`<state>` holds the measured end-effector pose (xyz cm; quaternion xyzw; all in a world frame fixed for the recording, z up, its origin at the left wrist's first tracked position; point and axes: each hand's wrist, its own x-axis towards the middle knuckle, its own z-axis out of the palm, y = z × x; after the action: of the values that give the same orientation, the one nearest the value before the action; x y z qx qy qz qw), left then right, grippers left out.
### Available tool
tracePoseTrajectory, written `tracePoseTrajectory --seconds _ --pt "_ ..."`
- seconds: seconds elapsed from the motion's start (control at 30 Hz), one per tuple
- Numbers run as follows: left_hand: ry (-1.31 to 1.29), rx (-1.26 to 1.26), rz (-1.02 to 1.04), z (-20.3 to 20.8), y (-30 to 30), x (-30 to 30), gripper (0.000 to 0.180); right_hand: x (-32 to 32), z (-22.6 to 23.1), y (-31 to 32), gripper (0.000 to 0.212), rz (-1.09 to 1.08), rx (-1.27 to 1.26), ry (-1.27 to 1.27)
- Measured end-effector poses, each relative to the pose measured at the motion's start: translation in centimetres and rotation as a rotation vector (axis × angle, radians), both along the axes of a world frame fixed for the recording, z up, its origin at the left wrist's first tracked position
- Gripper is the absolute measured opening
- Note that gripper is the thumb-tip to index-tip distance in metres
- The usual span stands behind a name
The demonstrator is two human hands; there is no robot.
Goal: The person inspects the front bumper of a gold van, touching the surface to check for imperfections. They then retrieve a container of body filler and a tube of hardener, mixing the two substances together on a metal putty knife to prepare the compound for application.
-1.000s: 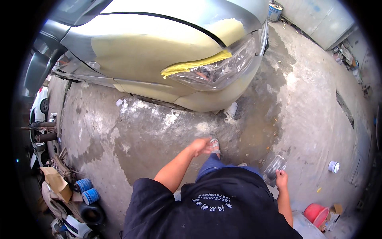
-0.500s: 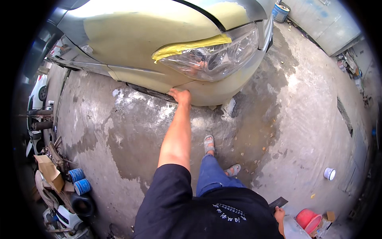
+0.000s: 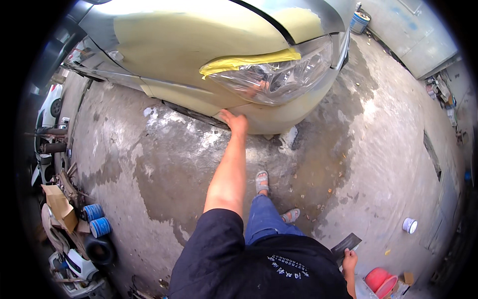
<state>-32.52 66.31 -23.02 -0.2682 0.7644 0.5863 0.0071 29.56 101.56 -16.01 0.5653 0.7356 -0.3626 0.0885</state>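
A car's front corner fills the top, its panels coated in pale yellow-beige filler or primer. The headlight is wrapped in clear plastic film, with yellow masking tape along its upper edge. My left hand reaches out to the lower body edge beside the wheel arch. Its fingers are stretched out and touch the panel. Down at my right side, my right hand is closed on a dark grey rectangular sheet that looks like sandpaper, well away from the car.
Wet patches darken the concrete floor. Left lie blue cans, a cardboard box and a tyre. Right are a small white tub and a red basin. A blue bucket stands beyond the car.
My left hand has shifted slightly, its fingers more spread on the panel edge. The right hand has risen a little, and more of the dark sheet shows. The view has shifted slightly.
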Motion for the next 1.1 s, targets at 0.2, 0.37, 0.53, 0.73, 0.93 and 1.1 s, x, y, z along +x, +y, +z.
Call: tracePoseTrajectory --seconds 0.2,0.37,0.53,0.73,0.93,1.1 --pt "0.031 0.064 -0.048 1.7 0.9 1.2 0.091 -0.7 -0.2 0.2 0.041 0.124 0.049 -0.027" --pt "0.060 0.113 -0.052 3.2 1.9 2.2 0.091 -0.4 -0.3 -0.2 0.041 0.142 0.042 -0.087" --pt "0.117 0.067 -0.095 4.3 2.7 3.3 0.091 -1.1 0.5 -0.7 0.039 0.143 0.020 -0.098" --pt "0.205 -0.041 -0.187 6.2 4.0 5.9 0.092 -3.2 1.6 -1.2 0.039 0.150 0.002 -0.067" --pt "0.333 -0.242 -0.417 5.2 6.0 13.5 0.086 -2.1 -1.1 0.5 0.038 0.192 -0.004 -0.039" --pt "-0.238 -0.391 -1.284 -1.6 1.8 22.5 0.063 -1.5 -4.0 1.5 0.037 0.209 -0.034 0.085"
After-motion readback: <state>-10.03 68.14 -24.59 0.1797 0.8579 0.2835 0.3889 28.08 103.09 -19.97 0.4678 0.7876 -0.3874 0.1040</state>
